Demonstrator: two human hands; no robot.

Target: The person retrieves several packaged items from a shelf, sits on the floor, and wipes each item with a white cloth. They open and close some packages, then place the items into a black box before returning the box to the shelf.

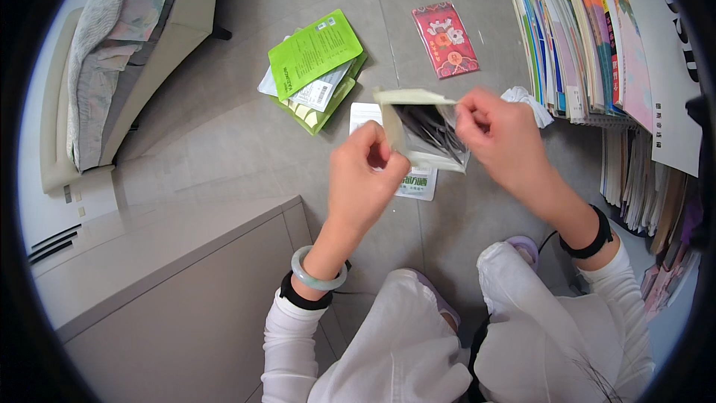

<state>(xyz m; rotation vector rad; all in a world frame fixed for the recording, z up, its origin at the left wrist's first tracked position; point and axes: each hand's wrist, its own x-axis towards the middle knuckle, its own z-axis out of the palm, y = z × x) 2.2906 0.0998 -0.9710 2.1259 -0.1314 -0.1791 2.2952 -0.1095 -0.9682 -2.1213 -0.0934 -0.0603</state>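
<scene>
Above the grey tiled floor (246,104), forward of the cabinet's (224,269) top corner: one cream pouch (394,130), mouth upward and spread, held clear between two hands. Contents: dark, thin, strip-like pieces (431,128), crowded together inside; kind cannot be told.

Left hand (365,170): thumb and fingers pinched on the pouch's near-left rim; bangle (319,269) and black band at the wrist. Right hand (498,130): fingers curled, pinching the pouch's far-right rim; black band at the wrist.

Beneath the pouch, on the floor: one white packet (423,187) with green print, partly hidden by pouch and left hand; contents not visible.

Farther left, toward the floor's edge beside the bed (190,19): one overlapping stack. Top, a bright green pouch (316,54), lying flat; below it, a pale packet (319,95) with a barcode label; lowest, another green pouch (313,119). Contents of all three not visible.

Farther right: one flat red packet (446,39) with cartoon figures, lying apart. At the floor's edge along the upright books (570,37): one crumpled white tissue (529,103).
</scene>
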